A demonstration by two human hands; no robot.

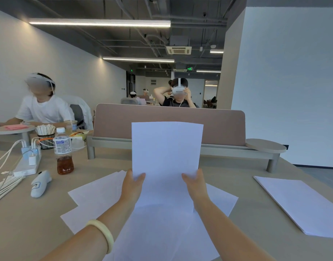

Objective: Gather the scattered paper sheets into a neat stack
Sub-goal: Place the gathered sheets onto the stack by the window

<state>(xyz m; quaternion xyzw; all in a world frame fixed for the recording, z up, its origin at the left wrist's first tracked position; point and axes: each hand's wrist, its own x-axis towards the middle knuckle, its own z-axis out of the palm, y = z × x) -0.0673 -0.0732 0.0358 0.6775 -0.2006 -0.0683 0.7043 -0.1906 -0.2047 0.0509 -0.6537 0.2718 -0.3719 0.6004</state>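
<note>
While left hand (132, 186), right hand (195, 185) pinch upright sheet (166, 147), loose sheets (94, 194) litter office desk (30, 223).

Open-plan office: shared desks (39, 219), divider screen (169, 125), ceiling strip lights (99, 22).

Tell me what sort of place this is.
Most likely an open-plan office or shared workroom: a desk with a divider panel, a power strip full of chargers, and a ceiling air-conditioning vent among exposed pipes.
</note>
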